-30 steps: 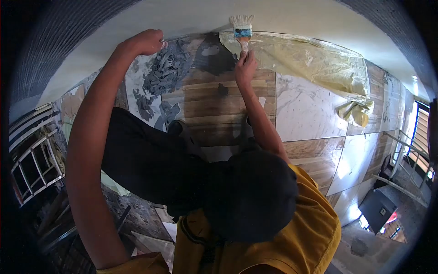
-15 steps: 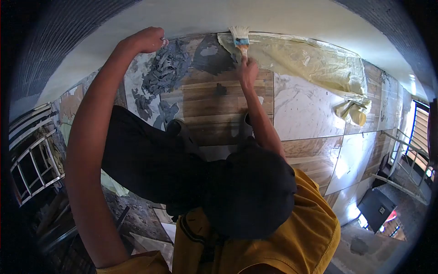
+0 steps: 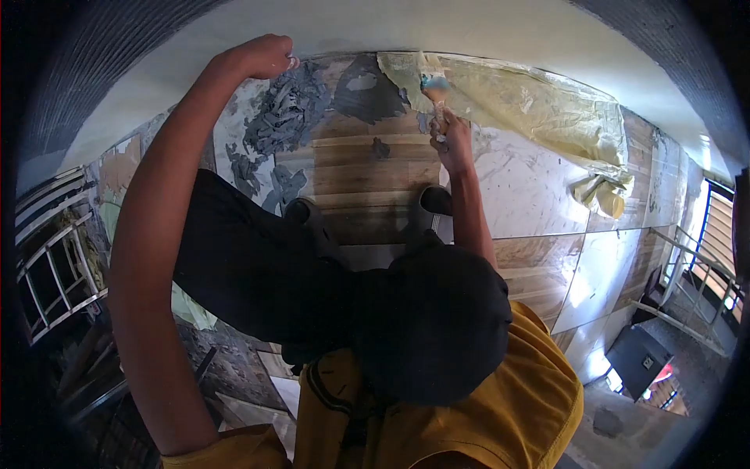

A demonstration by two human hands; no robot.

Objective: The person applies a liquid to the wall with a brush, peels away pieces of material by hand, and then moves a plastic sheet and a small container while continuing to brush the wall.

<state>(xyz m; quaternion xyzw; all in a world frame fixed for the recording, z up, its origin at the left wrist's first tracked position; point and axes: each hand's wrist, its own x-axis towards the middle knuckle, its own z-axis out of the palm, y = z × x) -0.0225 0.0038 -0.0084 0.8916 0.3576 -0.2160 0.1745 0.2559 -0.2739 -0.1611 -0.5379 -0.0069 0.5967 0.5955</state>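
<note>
My right hand [image 3: 453, 142] grips the handle of a paintbrush [image 3: 435, 87]. Pale bristles point at the foot of the wall, over the edge of a yellowish plastic sheet [image 3: 531, 109]; motion blurs the brush, so contact is hard to judge. Fingers curled, my left hand [image 3: 266, 58] is up at the bottom of the pale wall [image 3: 351, 31], left of the brush. Something whitish shows at its fingertips, too small to name. Just below that hand lies a heap of grey scraps [image 3: 289, 113], with a dark grey patch [image 3: 366, 94] to its right.
Wood-look tiles [image 3: 367, 172] and white marbled tiles [image 3: 523, 184] cover the floor around my feet. A black box [image 3: 641, 359] stands at the lower right, near a metal railing [image 3: 695, 273]. Metal bars [image 3: 62, 281] are at the far left.
My right hand and the brush have shifted right and back from the wall, and the brush has tilted. My left hand has moved slightly up and to the right.
</note>
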